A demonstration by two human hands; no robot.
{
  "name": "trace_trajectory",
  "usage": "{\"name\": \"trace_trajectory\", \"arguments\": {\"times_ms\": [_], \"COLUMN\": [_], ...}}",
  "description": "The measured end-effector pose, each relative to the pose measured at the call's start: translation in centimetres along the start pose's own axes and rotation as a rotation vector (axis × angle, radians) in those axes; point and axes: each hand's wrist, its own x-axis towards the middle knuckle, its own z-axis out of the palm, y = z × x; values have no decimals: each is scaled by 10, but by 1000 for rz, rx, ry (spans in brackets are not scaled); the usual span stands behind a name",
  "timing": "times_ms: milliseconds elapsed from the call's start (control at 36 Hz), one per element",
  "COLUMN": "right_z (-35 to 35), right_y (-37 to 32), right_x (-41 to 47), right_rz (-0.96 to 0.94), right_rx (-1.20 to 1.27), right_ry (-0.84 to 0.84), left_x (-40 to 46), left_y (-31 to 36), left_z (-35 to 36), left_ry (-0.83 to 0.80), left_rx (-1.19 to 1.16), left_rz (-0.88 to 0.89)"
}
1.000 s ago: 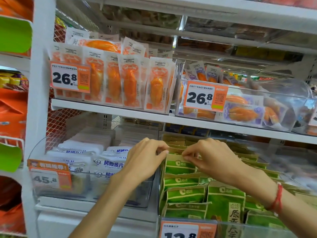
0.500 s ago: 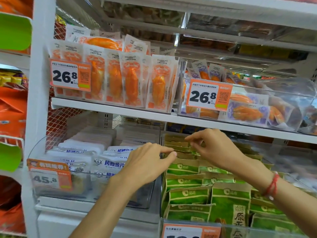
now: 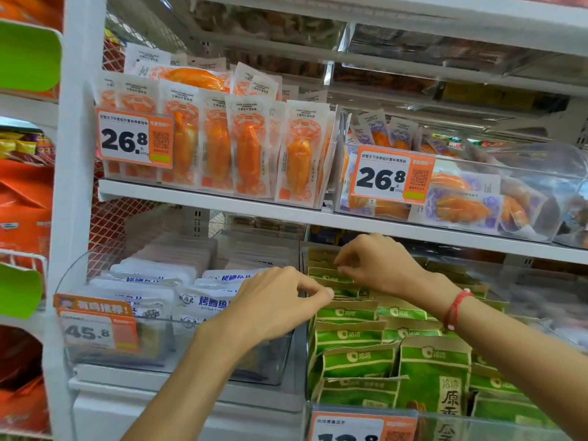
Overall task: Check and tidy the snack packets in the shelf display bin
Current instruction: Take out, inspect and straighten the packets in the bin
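Packets fill the lower shelf's clear plastic display bin (image 3: 305,313), green-and-tan paper snack packets (image 3: 350,361) stacked in overlapping rows that run from the front edge, just behind an orange-and-white price tag (image 3: 359,428), back under the white metal shelf board (image 3: 413,232) above. The person's right hand (image 3: 378,265), a red string bracelet (image 3: 455,308) around its wrist, reaches deep toward the back edge of the bin, fingers curled down and pinching the top of one of the rear green packets. The left hand (image 3: 280,300) hovers at the bin's left wall, fingers bent with thumb and fingertip drawn together at the top edge of a packet in the left column; whether it truly grips that packet I cannot tell from here. Just beside, on the left of the same shelf, a second clear bin (image 3: 178,361) holds white pouches with blue print (image 3: 203,300), and carries an orange tag reading 45.8 (image 3: 95,326) on its front. On the shelf above, white pouches showing orange contents (image 3: 248,144) stand upright in a row behind a 26.8 tag (image 3: 135,138) at the left end. To their right another clear bin (image 3: 525,224) holds pouches with purple print lying loosely, with its own 26.8 tag (image 3: 391,175) on the front.
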Motion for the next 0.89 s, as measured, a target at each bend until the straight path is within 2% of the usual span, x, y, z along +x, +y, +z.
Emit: {"name": "trace_trajectory", "arguments": {"times_ms": [56,139,361,444,611,750,889], "right_z": [-5,-12,-1,2,-5,-13,-15], "right_y": [-3,-8,-15,-13,-6,-6,-10], "right_x": [-8,-15,2,3,-6,-26,-45], "right_rz": [-28,-65,-5,24,18,-8,-31], "right_rx": [73,115,-129,-141,-101,36,298], "right_ry": [63,-96,-234,-270,-72,126,194], "left_x": [0,0,0,0,2,11,16], "left_y": [0,2,2,1,-1,-14,-15], "left_z": [0,-1,-1,0,3,4,10], "left_ry": [4,13,15,25,115,284,143], "left_rx": [-10,13,32,36,-15,-243,-437], "left_rz": [5,15,26,51,10,-40,-2]}}
